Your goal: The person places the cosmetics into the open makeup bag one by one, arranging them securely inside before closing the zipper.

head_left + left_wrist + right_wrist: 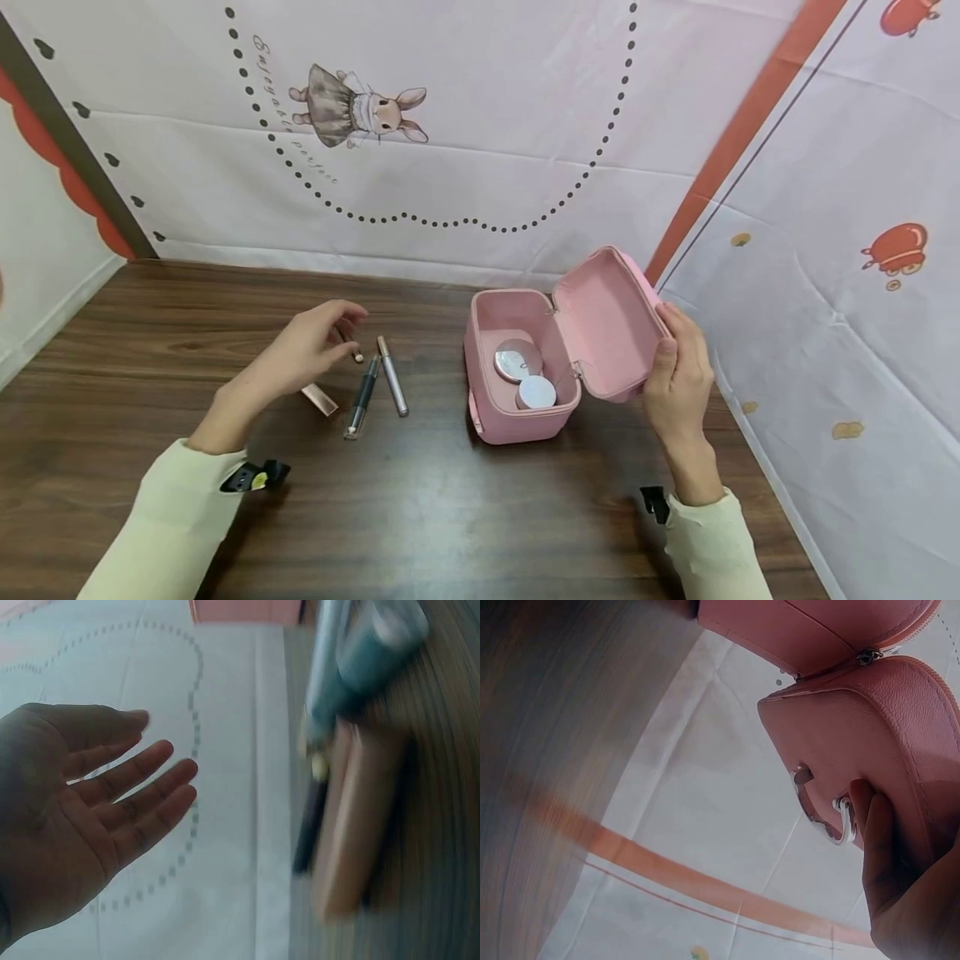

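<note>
A pink zippered case (pixel 510 427) stands open on the table. Its lid (pixel 611 325) leans to the right, and my right hand (pixel 684 379) grips the lid's edge with the thumb on the near side. Inside lie a round silver compact (pixel 517 358) and a smaller white-topped round container (pixel 536 393). To the left, my left hand (pixel 300 346) hovers with loosely bent fingers, holding nothing. Below or beside it lie a rose-gold tube (pixel 321 400), a dark tube with a clear end (pixel 362 404), a silver pen-like tube (pixel 393 379) and a thin dark stick (pixel 357 357), partly hidden by the hand.
The brown wooden table (pixel 420 508) meets a white patterned cloth (pixel 480 167) at the back and on the right. A metal-ringed handle (pixel 817 814) sits on the lid's outer face. Both wrists wear black straps.
</note>
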Tool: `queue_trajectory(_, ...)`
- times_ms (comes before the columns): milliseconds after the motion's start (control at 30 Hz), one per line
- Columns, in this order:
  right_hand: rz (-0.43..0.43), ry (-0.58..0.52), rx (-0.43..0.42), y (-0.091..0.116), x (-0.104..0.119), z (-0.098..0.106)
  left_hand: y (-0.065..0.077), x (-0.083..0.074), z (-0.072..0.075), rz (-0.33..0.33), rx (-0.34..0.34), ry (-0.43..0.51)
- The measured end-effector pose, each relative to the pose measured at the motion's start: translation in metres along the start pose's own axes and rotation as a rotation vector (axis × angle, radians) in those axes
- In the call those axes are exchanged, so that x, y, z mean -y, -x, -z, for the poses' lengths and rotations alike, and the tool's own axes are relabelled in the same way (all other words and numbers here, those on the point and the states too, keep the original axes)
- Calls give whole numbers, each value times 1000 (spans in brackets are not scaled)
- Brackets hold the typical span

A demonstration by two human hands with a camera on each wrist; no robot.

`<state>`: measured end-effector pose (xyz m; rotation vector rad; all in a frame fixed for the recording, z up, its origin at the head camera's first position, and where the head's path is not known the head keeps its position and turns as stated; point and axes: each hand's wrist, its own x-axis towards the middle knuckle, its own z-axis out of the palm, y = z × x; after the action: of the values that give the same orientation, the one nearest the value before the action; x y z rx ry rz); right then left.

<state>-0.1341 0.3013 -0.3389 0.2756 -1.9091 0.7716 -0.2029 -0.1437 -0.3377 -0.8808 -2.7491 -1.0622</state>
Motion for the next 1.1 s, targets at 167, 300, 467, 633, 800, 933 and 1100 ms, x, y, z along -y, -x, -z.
queue_trajectory(167,7,4,-9,0,-1,-1,15,20,12,49,2,7)
queue_trajectory(300,11,1,-17,-1,-1,-1,22,33,12,76,42,-18)
queue_trajectory(467,8,-5,-24,-6,20,0,28,51,10,103,124,-16)
queue_trajectory(633,1,8,-15,0,4,-1,33,71,11,130,194,38)
queue_trajectory(800,0,5,-5,2,-1,0,37,83,14,152,213,81)
queue_trajectory(933,2,8,-1,2,1,0,39,89,16,126,209,131)
queue_trajectory(1100,9,12,-10,1,-1,0,42,103,16,79,244,285)
